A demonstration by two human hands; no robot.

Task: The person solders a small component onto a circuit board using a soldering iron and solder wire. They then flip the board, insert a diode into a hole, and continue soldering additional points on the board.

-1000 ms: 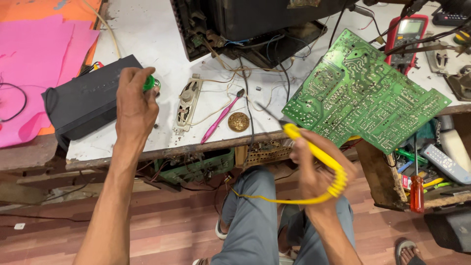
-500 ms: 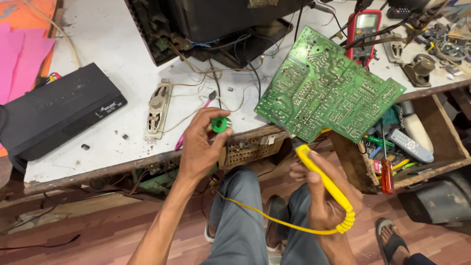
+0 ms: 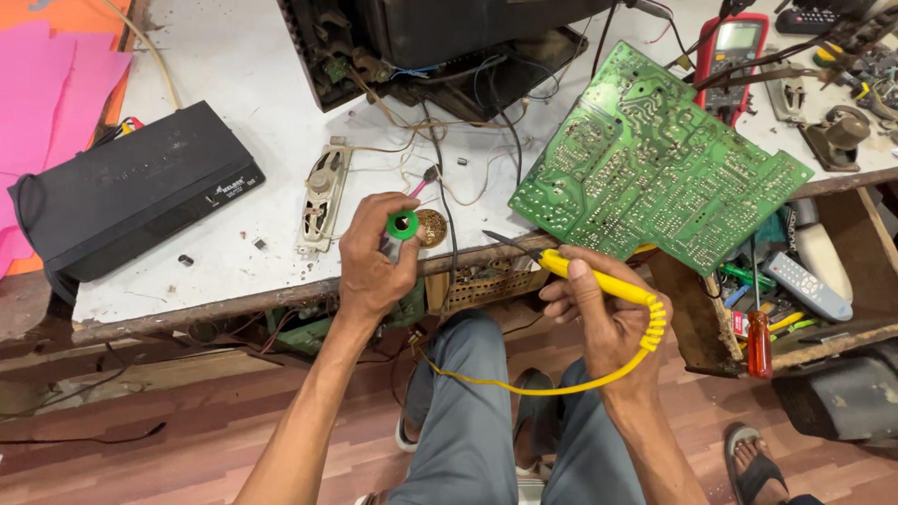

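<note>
At the bench's (image 3: 234, 75) front edge, my left hand (image 3: 372, 266) pinches the light green solder spool (image 3: 403, 224); my right hand (image 3: 603, 318) wraps the stiff yellow soldering iron (image 3: 599, 279) mid-handle.

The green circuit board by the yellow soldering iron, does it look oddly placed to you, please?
Yes. The green circuit board lies askew, its lower corner overhanging the white workbench edge above an open wooden drawer. The right hand holds the yellow soldering iron just beside it; the left hand holds a small green spool.
</note>
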